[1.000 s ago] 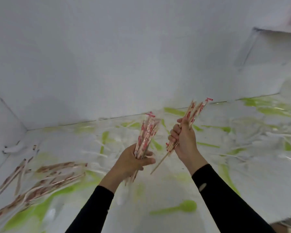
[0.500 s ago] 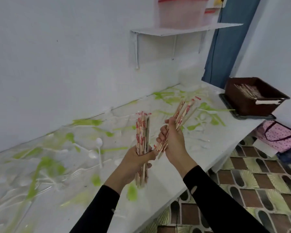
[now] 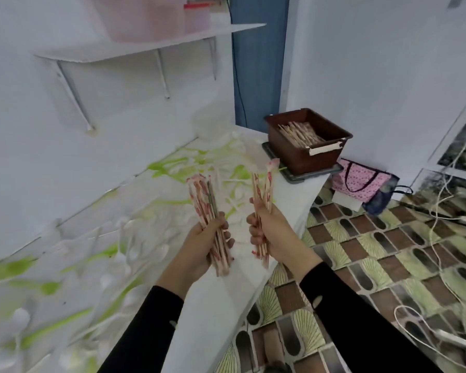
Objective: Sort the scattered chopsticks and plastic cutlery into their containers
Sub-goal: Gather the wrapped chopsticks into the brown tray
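My left hand (image 3: 199, 246) grips a thick bundle of paper-wrapped chopsticks (image 3: 203, 200), held nearly upright over the white counter (image 3: 226, 300). My right hand (image 3: 272, 235) grips a thinner bundle of wrapped chopsticks (image 3: 266, 181) just to the right, a small gap between the two bundles. A brown bin (image 3: 301, 154) with several wrapped chopsticks inside stands on a grey tray at the counter's far right end. White and green plastic spoons and forks (image 3: 113, 251) lie scattered across the counter to the left.
A white wall shelf (image 3: 135, 49) with pink containers hangs above the counter. A blue door (image 3: 258, 76) stands behind the bin. On the tiled floor (image 3: 388, 265) to the right sit a pink bag (image 3: 361, 181) and white cables (image 3: 436, 238).
The view has swung right along the counter, bringing the brown bin and floor closer into sight. Both hands still hold their bundles, now more upright and slightly further apart.
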A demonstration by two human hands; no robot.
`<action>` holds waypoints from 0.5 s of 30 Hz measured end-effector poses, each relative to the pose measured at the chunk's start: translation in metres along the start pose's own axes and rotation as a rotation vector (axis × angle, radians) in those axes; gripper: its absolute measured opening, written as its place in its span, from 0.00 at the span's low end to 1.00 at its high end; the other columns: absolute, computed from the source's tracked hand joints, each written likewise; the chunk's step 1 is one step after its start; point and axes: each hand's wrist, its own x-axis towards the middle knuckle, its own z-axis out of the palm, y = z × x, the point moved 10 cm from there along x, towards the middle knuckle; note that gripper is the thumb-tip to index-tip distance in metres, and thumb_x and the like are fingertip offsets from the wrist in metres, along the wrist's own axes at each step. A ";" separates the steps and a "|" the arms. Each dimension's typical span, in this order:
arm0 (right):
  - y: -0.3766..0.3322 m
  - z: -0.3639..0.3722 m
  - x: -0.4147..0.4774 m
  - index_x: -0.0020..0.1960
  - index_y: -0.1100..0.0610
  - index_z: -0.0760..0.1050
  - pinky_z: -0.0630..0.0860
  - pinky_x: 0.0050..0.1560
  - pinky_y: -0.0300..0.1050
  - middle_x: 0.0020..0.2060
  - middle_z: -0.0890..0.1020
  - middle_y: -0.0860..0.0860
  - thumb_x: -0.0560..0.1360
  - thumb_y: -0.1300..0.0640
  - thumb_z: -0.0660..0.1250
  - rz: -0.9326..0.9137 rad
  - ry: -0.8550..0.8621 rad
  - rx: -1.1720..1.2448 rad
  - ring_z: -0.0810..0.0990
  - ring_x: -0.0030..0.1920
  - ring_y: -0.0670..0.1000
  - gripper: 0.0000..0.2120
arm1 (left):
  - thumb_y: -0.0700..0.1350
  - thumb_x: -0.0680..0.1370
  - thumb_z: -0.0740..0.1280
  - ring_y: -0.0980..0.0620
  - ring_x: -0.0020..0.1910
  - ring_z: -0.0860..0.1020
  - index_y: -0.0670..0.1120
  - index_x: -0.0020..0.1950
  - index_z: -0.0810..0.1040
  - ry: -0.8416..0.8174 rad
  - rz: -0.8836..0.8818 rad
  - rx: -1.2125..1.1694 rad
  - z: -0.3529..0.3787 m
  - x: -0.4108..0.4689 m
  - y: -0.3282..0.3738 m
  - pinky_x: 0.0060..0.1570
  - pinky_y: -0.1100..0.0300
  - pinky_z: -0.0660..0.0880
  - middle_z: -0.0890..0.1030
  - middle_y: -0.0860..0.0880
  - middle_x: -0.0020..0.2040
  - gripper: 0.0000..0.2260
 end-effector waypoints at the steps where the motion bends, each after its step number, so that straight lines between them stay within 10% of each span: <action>1: -0.005 -0.013 0.014 0.62 0.55 0.68 0.59 0.21 0.36 0.28 0.68 0.48 0.84 0.49 0.56 0.014 -0.004 -0.010 0.59 0.22 0.45 0.12 | 0.40 0.81 0.65 0.51 0.31 0.79 0.43 0.53 0.78 -0.010 -0.002 -0.031 0.015 0.020 0.000 0.32 0.56 0.80 0.80 0.48 0.34 0.04; 15: -0.229 -0.144 0.207 0.54 0.58 0.73 0.62 0.20 0.37 0.28 0.69 0.50 0.84 0.54 0.57 -0.109 0.079 -0.159 0.63 0.23 0.46 0.10 | 0.39 0.82 0.62 0.44 0.57 0.82 0.38 0.65 0.77 -0.210 0.154 0.037 0.248 0.266 0.091 0.56 0.48 0.80 0.83 0.41 0.57 0.13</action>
